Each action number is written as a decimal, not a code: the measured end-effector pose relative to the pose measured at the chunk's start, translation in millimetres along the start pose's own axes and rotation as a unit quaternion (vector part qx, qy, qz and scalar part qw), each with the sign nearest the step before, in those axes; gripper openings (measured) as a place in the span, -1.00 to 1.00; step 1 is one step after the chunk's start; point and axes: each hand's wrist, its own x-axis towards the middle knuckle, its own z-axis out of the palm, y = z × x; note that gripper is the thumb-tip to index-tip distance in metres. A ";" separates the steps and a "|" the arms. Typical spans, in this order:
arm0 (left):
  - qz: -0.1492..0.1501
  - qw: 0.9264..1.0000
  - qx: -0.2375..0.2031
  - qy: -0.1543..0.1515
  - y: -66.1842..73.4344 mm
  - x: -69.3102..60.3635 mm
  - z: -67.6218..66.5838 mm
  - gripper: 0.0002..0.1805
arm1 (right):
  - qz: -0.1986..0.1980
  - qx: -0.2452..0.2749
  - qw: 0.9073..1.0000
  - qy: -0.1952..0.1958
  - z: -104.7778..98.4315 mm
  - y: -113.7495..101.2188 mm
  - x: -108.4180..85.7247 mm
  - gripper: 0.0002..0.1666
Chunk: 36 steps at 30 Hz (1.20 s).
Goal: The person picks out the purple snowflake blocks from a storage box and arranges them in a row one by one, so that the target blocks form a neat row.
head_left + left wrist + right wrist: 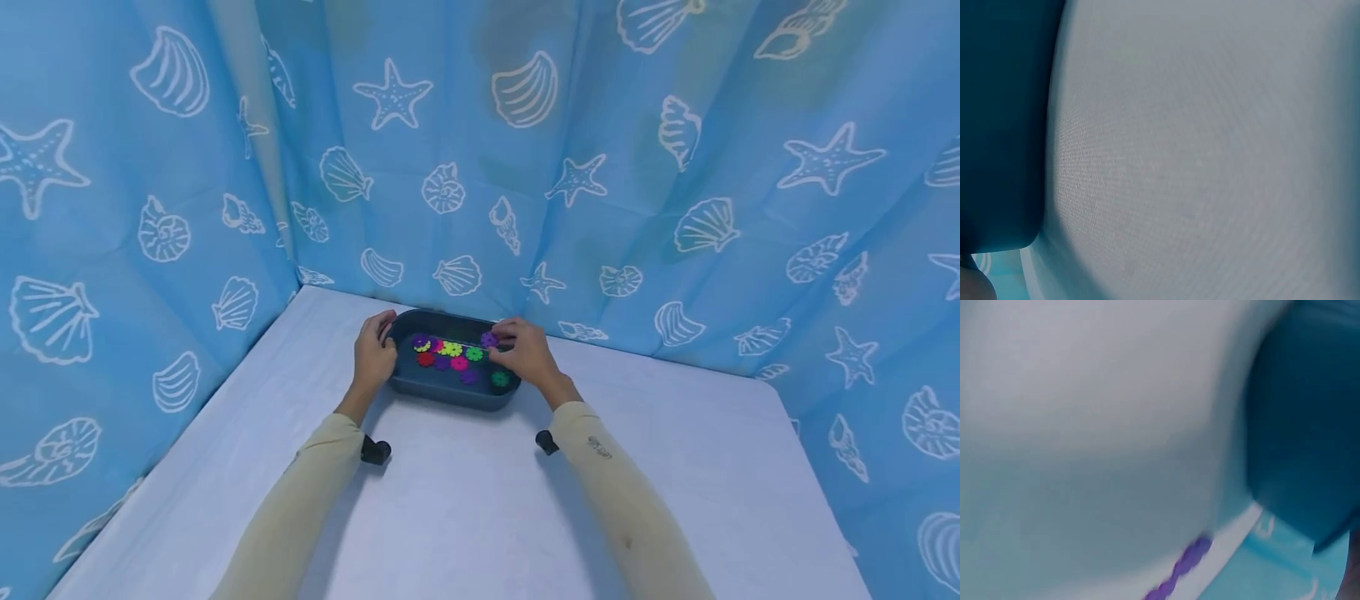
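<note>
While the left hand (373, 352) grips one tray (448, 394), the right (528, 353) pinches one purple disc (488, 339).

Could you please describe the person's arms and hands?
The left hand and right hand are bare. The left sleeve and right sleeve are pale beige, the latter with a small dark marking near its cuff. A black device shows beside each cuff.
</note>
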 end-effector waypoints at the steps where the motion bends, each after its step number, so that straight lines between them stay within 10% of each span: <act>1: 0.000 1.000 0.000 -0.001 0.4 -0.4 0.0 -0.46 | -0.002 -0.001 1.000 0.007 -6.1 2.6 -2.0 -0.60; 18: -0.003 1.000 0.027 0.000 1.3 -2.4 -0.1 -0.48 | 0.113 -0.080 0.990 0.021 -82.1 66.4 -58.3 -0.59; 36: 0.012 1.000 0.020 -0.005 -0.8 -1.4 1.4 -0.47 | 0.161 -0.125 0.978 -0.043 -82.7 94.0 -76.7 -0.69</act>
